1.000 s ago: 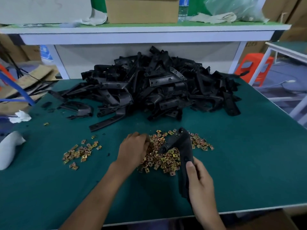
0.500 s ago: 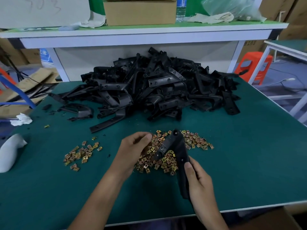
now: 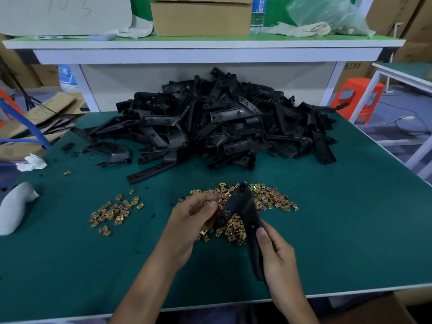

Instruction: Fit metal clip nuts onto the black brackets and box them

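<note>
My right hand (image 3: 278, 258) grips the lower leg of a black V-shaped bracket (image 3: 245, 206) held up over the main pile of gold clip nuts (image 3: 264, 197). My left hand (image 3: 189, 220) has its fingertips pinched together at the end of the bracket's left leg, seemingly on a clip nut, which the fingers mostly hide. A smaller pile of clip nuts (image 3: 112, 212) lies to the left. A big heap of black brackets (image 3: 222, 127) fills the back of the green table (image 3: 339, 230).
A white shelf (image 3: 203, 47) behind the heap carries a cardboard box (image 3: 201, 17), a water bottle (image 3: 257, 15) and rags. A white object (image 3: 14, 206) and crumpled tissue (image 3: 31, 162) lie at the left edge. An orange stool (image 3: 360, 99) stands right.
My left hand lifted off the clip nut pile and came to the bracket's left leg. The right hand tilted the bracket slightly nearer to me.
</note>
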